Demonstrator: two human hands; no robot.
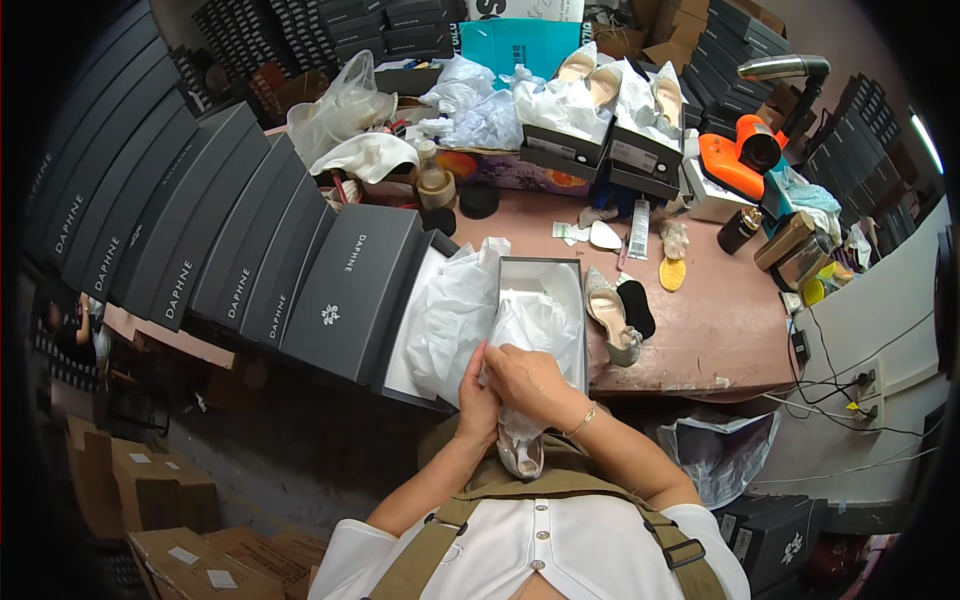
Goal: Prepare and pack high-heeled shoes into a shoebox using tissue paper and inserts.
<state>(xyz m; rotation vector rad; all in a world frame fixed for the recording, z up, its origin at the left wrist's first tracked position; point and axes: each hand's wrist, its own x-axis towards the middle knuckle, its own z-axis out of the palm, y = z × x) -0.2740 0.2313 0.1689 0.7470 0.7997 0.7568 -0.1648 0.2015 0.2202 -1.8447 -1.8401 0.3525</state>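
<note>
I see a pink table hemmed by dark boxes — bare room only on its right. One open box sits at its edge; left hand and right hand pinch tissue around one shoe — another shoe lies beside.

Shoe packing workshop or stockroom: rows of dark grey shoe boxes stacked left of the grip, open boxes with shoes and tissue beyond it, cluttered pink surface, cardboard cartons on floor

Both hands on tissue-wrapped shoe
</note>
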